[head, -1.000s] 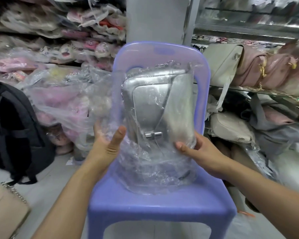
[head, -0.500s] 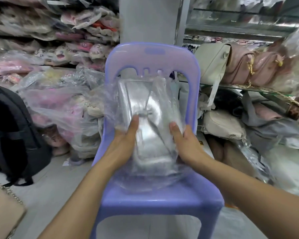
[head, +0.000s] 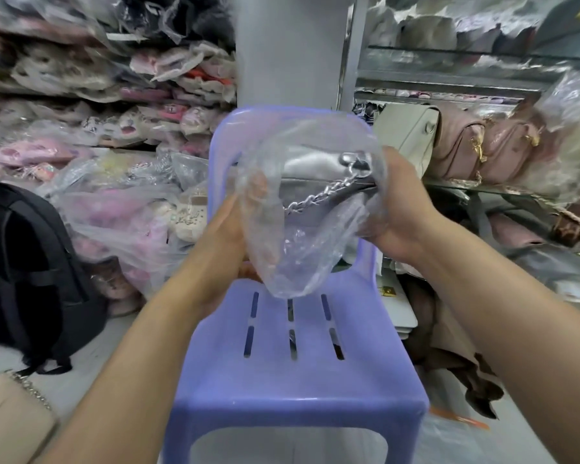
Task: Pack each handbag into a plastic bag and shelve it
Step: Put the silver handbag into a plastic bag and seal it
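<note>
I have the silver handbag (head: 315, 169), already inside its clear plastic bag (head: 292, 259), in the air at twelve o'clock above the lilac plastic chair (head: 298, 383). My right hand (head: 399, 209) is clamped round its three o'clock end through the film. My left hand (head: 226, 229) lies against the nine o'clock side; gripping or pressing, I cannot tell. The bag looks soft and light, the crinkly film slippery, the chain strap (head: 318, 197) loose, so I'd hold the body, not the slack.
</note>
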Demonstrator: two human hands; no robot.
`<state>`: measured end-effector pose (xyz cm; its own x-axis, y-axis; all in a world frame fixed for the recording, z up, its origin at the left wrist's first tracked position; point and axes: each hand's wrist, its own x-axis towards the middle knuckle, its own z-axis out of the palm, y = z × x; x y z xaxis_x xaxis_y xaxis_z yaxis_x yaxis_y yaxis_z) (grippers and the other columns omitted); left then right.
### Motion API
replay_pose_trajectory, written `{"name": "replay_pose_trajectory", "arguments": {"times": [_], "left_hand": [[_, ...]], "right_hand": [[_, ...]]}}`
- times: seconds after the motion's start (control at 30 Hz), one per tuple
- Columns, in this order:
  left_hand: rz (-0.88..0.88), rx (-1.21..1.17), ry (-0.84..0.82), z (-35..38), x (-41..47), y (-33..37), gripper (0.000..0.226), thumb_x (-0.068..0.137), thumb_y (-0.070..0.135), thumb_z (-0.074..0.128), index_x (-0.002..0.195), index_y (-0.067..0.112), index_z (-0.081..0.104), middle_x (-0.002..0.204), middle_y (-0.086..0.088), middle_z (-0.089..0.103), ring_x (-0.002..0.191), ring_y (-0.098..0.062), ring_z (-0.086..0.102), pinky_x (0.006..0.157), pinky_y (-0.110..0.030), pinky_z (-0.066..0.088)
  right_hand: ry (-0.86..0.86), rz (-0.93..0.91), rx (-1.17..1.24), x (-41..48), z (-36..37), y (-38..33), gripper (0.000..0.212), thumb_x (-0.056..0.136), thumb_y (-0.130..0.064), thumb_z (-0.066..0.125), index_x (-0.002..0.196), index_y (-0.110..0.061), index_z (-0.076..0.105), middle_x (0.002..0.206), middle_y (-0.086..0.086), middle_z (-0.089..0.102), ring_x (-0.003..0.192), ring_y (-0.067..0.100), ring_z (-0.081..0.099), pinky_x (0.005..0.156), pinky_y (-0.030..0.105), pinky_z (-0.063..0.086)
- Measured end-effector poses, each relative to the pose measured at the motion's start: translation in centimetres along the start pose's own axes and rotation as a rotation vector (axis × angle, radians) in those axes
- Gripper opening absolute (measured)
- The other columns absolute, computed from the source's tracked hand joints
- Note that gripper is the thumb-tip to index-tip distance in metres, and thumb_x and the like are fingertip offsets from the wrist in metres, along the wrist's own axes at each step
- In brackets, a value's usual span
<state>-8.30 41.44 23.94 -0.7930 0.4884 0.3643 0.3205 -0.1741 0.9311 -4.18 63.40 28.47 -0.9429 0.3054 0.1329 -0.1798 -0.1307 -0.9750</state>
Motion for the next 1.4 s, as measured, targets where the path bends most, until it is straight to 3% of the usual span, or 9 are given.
{"name": "replay_pose_trajectory", "arguments": {"times": [0.2,0.3,0.47,0.6,0.8,0.9,1.07,1.2,1.4], "left_hand": [[-0.146,-0.058,0.242,1.1,-0.9,0.2,0.056,0.093,0.078,0.027,0.111,0.038,0.061,0.082,-0.001,0.073,0.078,-0.031,0.071,0.076,-0.056,0.059],[-0.139,-0.061,0.407,0.4,-0.5,0.4,0.062,0.097,0.072,0.029,0.115,0.024,0.064,0.077,-0.011,0.075,0.068,-0.028,0.074,0.058,-0.042,0.062],[-0.162,-0.074,0.457,-0.1,-0.6,0.6,0.045,0.105,0.049,0.042,0.125,0.012,0.057,0.069,-0.009,0.072,0.047,-0.017,0.068,0.043,-0.027,0.053],[-0.102,-0.099,0.496,0.2,-0.3,2.1,0.066,0.101,0.056,0.046,0.155,0.036,0.012,0.087,-0.009,0.071,0.063,-0.023,0.075,0.051,-0.03,0.057],[0.014,-0.037,0.342,0.2,0.5,2.3,0.037,0.101,0.023,0.047,0.137,0.019,0.054,0.114,-0.009,0.071,0.093,-0.022,0.074,0.077,-0.035,0.062],[0.038,0.21,0.374,0.1,0.6,2.2,0.063,0.076,0.051,0.069,0.134,0.029,0.054,0.105,0.003,0.068,0.094,-0.017,0.071,0.089,-0.041,0.058],[0.162,0.504,0.629,-0.9,0.8,2.7,0.04,0.085,0.058,0.068,0.113,0.032,0.057,0.071,0.008,0.045,0.068,-0.016,0.047,0.061,-0.032,0.036],[0.167,0.473,0.584,-2.5,1.7,2.9,0.02,0.089,0.054,0.066,0.089,0.035,0.06,0.097,0.007,0.055,0.09,-0.011,0.054,0.078,-0.029,0.04],[0.05,-0.088,0.405,-2.1,1.9,2.6,0.007,0.103,0.025,0.056,0.098,0.02,0.056,0.095,-0.006,0.062,0.088,-0.017,0.049,0.074,-0.033,0.041]], "right_hand": [[0.226,0.07,-0.159,-0.4,1.0,0.4,0.062,0.088,-0.076,0.051,0.124,-0.029,0.069,0.118,-0.003,0.074,0.097,0.022,0.072,0.08,0.036,0.059],[0.188,0.087,-0.302,-1.6,1.3,-1.2,0.05,0.097,-0.069,0.046,0.11,-0.026,0.069,0.099,-0.004,0.071,0.071,0.015,0.066,0.053,0.023,0.051],[0.372,-0.1,-0.853,-2.5,0.5,-3.2,0.059,0.092,-0.071,0.045,0.106,-0.017,0.064,0.091,0.004,0.069,0.064,0.025,0.064,0.066,0.032,0.05],[0.496,-0.244,-0.437,-2.2,1.7,-2.4,0.035,0.089,-0.055,0.063,0.104,-0.024,0.056,0.095,-0.002,0.062,0.068,0.014,0.058,0.078,0.044,0.058],[0.319,-0.347,-0.234,-2.3,3.0,-2.3,0.057,0.079,-0.05,0.079,0.127,-0.03,0.057,0.111,-0.01,0.063,0.084,0.002,0.069,0.096,0.044,0.059],[0.151,-0.347,-0.079,-2.2,3.3,-2.2,0.063,0.076,-0.028,0.071,0.137,-0.03,0.053,0.099,0.002,0.066,0.089,0.009,0.073,0.104,0.039,0.054],[0.187,-0.464,0.072,-2.1,2.9,-3.9,0.054,0.085,0.008,0.065,0.134,-0.013,0.057,0.13,0.01,0.061,0.106,0.024,0.074,0.084,0.029,0.06],[0.304,-0.387,-0.246,-0.8,2.4,-3.1,0.064,0.086,-0.019,0.081,0.143,-0.022,0.052,0.122,0.0,0.066,0.105,0.017,0.066,0.098,0.037,0.054],[0.132,-0.177,-0.269,1.6,3.5,-2.4,0.105,0.085,-0.06,0.073,0.164,-0.035,0.007,0.162,-0.003,0.037,0.14,0.011,0.04,0.108,0.031,0.029]]}}
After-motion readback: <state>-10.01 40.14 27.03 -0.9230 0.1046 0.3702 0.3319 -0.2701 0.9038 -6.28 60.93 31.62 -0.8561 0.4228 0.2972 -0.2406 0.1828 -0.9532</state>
